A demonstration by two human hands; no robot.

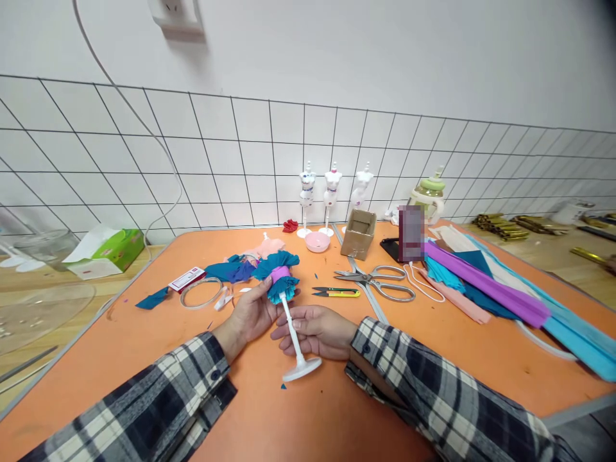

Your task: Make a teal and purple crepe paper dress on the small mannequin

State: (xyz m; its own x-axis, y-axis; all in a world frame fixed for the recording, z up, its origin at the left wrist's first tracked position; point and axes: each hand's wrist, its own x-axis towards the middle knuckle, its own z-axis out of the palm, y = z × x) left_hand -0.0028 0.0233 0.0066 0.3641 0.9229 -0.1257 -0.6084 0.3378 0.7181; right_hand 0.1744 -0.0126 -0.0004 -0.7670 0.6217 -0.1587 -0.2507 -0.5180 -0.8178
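A miniature dress form, tilted with its top away from me, wears blue crepe paper ruffles (283, 287) with a purple band (280, 274) at the waist. My left hand (253, 314) is closed around the ruffled body from the left side. Lower down, my right hand (317, 330) grips the white stem (291, 327), fingers behind it and thumb at its right side. The round white base (302, 369) hangs free below the hands. Yellow thread snips (337, 292) and large metal scissors (378, 281) lie just beyond my right hand.
Several blue and purple paper pieces (224, 272) and a tape roll (201, 292) lie at left. Three white dress forms (332, 196), a pink bowl (317, 242) and a cardboard box (359, 233) stand at the back. A phone (411, 234) and crepe paper strips (486, 282) are at right.
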